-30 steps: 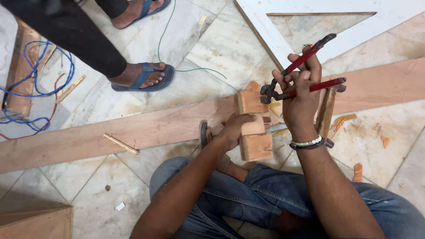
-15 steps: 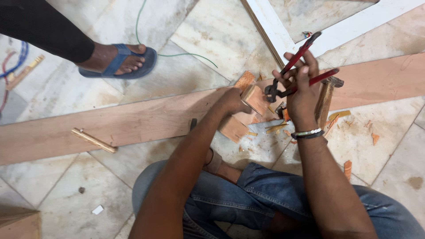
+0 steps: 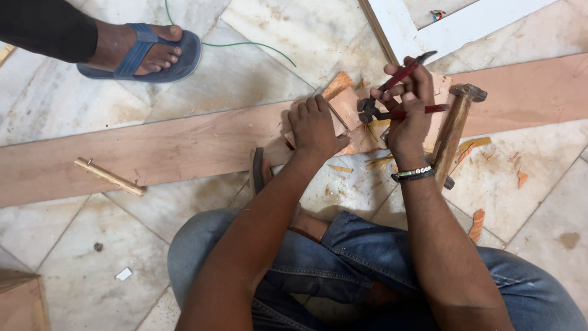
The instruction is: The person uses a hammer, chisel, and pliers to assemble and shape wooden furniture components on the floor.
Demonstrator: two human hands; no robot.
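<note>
My right hand (image 3: 409,116) is wrapped tight around the red handles of the pliers (image 3: 392,92), whose head sits on a small wood block (image 3: 350,107) lying on the long plank (image 3: 184,147) across the marble floor (image 3: 73,110). My left hand (image 3: 315,125) presses flat and closed over that block. A hammer (image 3: 456,125) leans just right of my right hand, a loose stick (image 3: 110,176) lies far left on the plank, and another person's sandalled foot (image 3: 144,52) stands beyond.
</note>
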